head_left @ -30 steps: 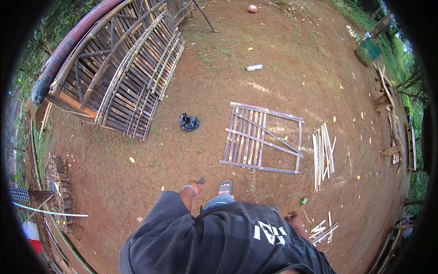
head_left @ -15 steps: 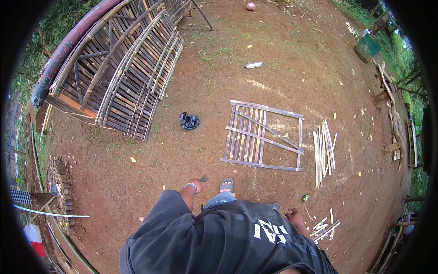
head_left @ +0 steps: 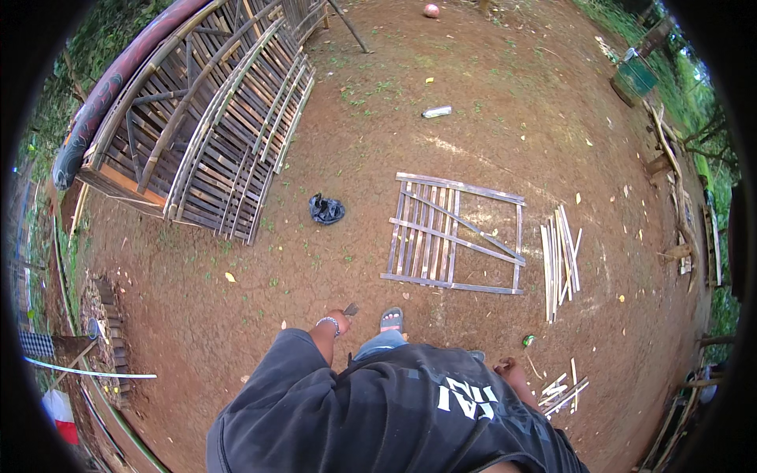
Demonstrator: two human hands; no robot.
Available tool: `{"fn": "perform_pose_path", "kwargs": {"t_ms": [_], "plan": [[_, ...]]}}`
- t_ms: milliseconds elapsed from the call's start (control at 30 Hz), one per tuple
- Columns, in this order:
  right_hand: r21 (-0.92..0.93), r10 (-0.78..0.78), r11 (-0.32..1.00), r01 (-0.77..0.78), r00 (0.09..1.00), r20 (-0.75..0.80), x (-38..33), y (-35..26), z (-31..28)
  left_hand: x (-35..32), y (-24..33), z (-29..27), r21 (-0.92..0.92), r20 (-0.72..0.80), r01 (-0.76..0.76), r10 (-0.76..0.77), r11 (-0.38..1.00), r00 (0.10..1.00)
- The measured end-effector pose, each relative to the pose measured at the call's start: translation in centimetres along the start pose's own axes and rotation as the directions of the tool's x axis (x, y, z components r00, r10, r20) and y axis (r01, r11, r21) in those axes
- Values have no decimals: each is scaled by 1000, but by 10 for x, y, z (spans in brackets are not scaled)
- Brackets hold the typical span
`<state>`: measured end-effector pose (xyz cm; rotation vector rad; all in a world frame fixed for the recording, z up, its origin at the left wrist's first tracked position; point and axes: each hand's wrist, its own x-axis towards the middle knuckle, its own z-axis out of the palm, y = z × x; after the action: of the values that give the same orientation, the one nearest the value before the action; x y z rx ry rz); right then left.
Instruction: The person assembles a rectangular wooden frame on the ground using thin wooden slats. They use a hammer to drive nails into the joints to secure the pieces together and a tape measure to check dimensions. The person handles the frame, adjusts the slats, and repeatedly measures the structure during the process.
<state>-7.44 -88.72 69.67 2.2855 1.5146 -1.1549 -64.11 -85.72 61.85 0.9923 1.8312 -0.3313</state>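
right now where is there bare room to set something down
Soil looks mostly bare between the black bag and slatted frame, and between frame and bottle. Crowded: long strips right of the frame, shorter pieces by the right hand.

View tipped slightly since first frame: round pinkish-red ball (head_left: 431, 10) nearer upper edge, short pale wooden sticks (head_left: 568, 397) higher
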Motion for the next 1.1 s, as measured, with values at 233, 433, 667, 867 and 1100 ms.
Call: {"fn": "perform_pose_path", "kwargs": {"t_ms": [233, 433, 667, 867, 1100], "plan": [[-14, -8, 1000, 8, 1000, 14, -1, -14, -9, 11, -6, 3, 15, 0, -27, 27, 1000, 1000], [-23, 1, 1000, 0, 1000, 23, 8, -5, 0, 12, -1, 3, 55, -23, -17, 18, 998, 1000], [-48, 44, 998, -41, 996, 74, 14, -2, 2, 7, 1, -4, 57, 8, -2, 1, 998, 1000], [-68, 37, 997, -37, 999, -7, 13, -5, -2, 50, -8, 8, 221, 39, -120, 114, 968, 993], [104, 101, 990, -90, 989, -104, 0, 10, -13, 77, -7, 1, 297, 55, -99, 87, 950, 995]]}}
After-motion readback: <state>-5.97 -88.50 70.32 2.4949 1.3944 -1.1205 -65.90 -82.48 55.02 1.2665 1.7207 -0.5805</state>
